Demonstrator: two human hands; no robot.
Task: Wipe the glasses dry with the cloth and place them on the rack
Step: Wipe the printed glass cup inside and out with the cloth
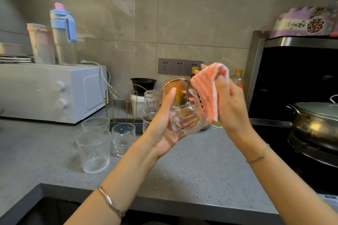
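The left hand [165, 126] cups a tilted glass [182, 107] round its base; the right hand [230, 107] pinches the cloth [208, 89] just beside it. Wet glass is probably slippery and fragile, so grip its body. The rack [128, 109] stands beyond the left hand.

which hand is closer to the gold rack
Left. The left hand, holding a glass, is just right of the gold rack; the right hand, holding the cloth, is farther right, beyond the glass.
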